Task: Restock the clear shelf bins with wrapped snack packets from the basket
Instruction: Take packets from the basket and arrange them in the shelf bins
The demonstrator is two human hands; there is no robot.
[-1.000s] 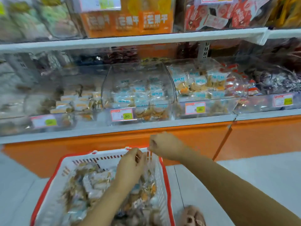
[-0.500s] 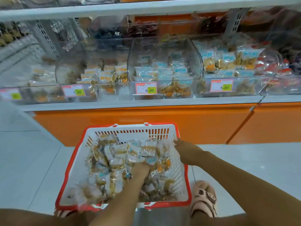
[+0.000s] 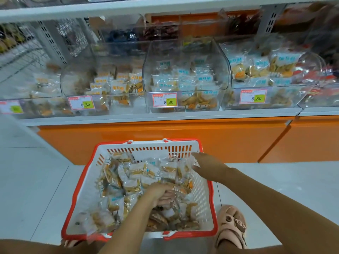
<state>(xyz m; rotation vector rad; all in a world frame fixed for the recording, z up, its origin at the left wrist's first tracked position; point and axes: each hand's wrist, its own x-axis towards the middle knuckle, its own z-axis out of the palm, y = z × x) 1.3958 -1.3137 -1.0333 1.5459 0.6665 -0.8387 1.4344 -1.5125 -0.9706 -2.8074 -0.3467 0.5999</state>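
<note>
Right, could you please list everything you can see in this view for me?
basket: one, white with red rim, on the floor
packets: many, clear-wrapped orange-brown snacks, piled in basket
bins: at least five, clear, along the shelf, holding packets
price tags: four, white with red borders, on bin fronts
shelf: one, white, above orange base
sandal: one, beige, right of basket
hands: two; left hand grips packets in the pile, right hand reaches, fingers straight, toward the basket's right wall
</note>
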